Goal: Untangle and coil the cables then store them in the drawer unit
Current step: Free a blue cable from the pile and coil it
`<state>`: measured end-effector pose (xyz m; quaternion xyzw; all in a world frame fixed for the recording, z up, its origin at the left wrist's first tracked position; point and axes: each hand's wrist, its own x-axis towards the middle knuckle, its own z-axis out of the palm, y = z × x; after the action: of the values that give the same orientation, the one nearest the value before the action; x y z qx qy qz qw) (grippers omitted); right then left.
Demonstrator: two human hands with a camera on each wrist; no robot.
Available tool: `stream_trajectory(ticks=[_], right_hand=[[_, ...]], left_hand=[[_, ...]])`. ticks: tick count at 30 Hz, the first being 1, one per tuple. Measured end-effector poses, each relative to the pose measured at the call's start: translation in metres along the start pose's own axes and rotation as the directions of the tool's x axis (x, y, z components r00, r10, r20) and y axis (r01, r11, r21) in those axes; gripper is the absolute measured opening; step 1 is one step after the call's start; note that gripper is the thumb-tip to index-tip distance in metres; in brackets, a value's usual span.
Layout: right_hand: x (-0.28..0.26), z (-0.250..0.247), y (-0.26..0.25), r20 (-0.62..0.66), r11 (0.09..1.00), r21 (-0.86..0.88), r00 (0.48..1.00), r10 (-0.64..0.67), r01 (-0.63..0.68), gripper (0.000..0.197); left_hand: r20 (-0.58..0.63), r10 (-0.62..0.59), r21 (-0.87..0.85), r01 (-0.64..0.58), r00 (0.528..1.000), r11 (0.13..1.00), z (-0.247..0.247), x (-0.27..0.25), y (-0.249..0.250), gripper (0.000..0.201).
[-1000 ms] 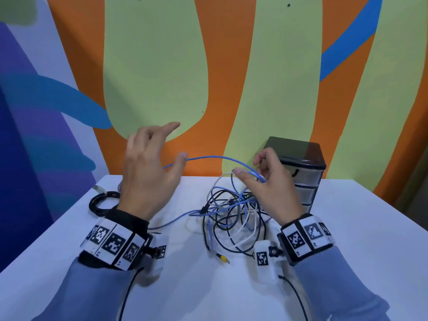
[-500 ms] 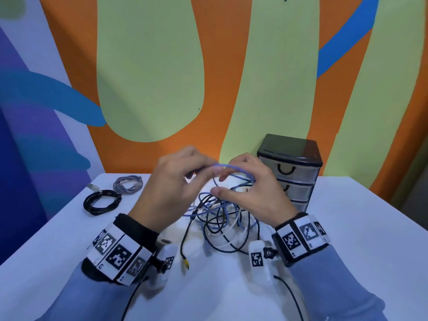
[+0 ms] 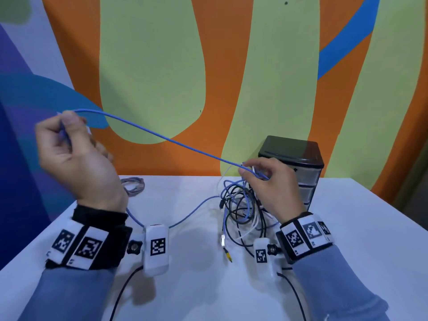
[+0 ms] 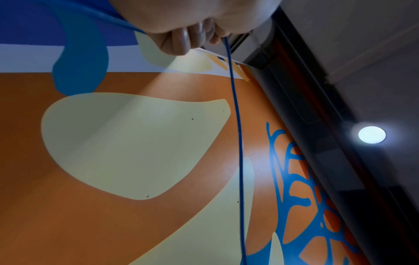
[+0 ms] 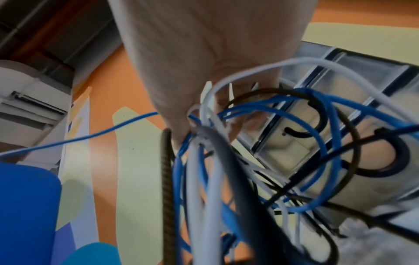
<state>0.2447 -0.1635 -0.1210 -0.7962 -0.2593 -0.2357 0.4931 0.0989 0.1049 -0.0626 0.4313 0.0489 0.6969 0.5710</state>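
Two hands that met over the tangle (image 3: 243,212) half a second ago are now well apart: the left hand (image 3: 74,154) has swung up and out, its thumb and fingers pinching the blue cable (image 3: 162,135), which now runs in a long span down to the right hand (image 3: 268,181). That hand's fingers pinch the same cable above the knot, with white and dark loops hanging under the palm. I judge a length of blue has been drawn free, so untangling is under way and coiling has not begun.

Counted: one drawer unit (image 3: 298,167) with three drawers, all shut, behind the right hand; one grey coil (image 3: 134,185) on the table (image 3: 359,239); in the tangle at least one blue, one white and probably two dark cables, though the knot hides the true count.
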Motion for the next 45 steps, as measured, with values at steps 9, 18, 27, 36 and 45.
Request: stream_trajectory(ticks=[9, 18, 27, 36, 45], right_hand=[[-0.003, -0.002, -0.001, 0.211, 0.981, 0.177, 0.976, 0.043, -0.081, 0.033], [0.000, -0.036, 0.010, 0.687, 0.952, 0.218, 0.726, 0.007, -0.216, 0.081], [-0.011, -0.046, 0.026, 0.593, 0.950, 0.287, 0.801, -0.075, -0.124, 0.080], [-0.010, -0.039, 0.019, 0.314, 0.986, 0.163, 0.949, -0.022, -0.031, 0.041], [-0.016, -0.035, 0.001, 0.321, 0.994, -0.051, 0.944, -0.077, 0.098, 0.049]], left_hand=[[0.447, -0.295, 0.612, -0.048, 0.844, 0.789, 0.006, -0.022, -0.003, 0.034], [0.926, 0.097, 0.255, -0.794, 0.365, 0.552, 0.026, -0.078, 0.023, 0.085], [0.759, -0.651, 0.515, -0.594, -0.019, 0.618, 0.013, -0.077, -0.011, 0.071], [0.822, -0.569, 0.490, -0.552, 0.034, 0.675, 0.034, -0.066, 0.078, 0.098], [0.913, -0.408, 0.138, -0.938, -0.003, 0.318, 0.101, -0.143, 0.040, 0.027]])
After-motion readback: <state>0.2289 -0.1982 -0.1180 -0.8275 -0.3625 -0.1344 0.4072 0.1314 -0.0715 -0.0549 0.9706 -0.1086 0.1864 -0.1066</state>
